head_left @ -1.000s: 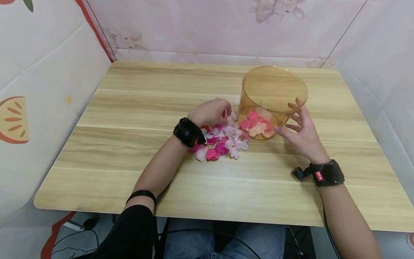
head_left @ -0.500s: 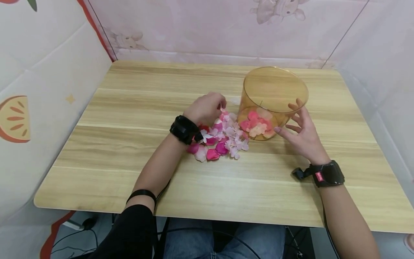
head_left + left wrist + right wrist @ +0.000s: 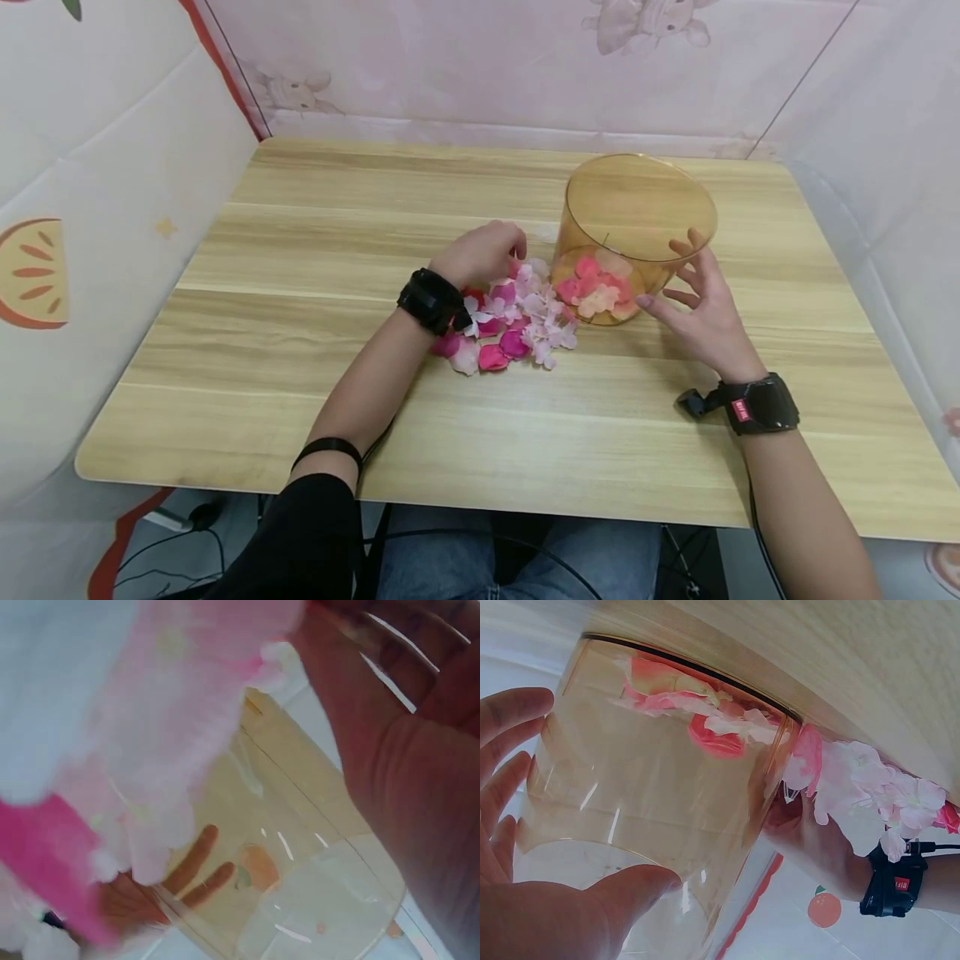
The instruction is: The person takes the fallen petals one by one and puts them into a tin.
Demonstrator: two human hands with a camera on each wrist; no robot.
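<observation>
Left hand (image 3: 483, 254) curled, fingertips down on far edge of petal pile (image 3: 513, 321), pinching petals; right hand (image 3: 701, 304) spread loose, fingers against right wall of amber plastic tub (image 3: 637, 225); tub upright on worktop (image 3: 300, 250), just right of pile; few pink petals inside tub.

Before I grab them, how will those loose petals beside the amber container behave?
The petals look thin and floppy, so they would probably crumple between the left hand's fingers. Lying loose in a pile, they likely scatter when pushed, and seem very light.
</observation>
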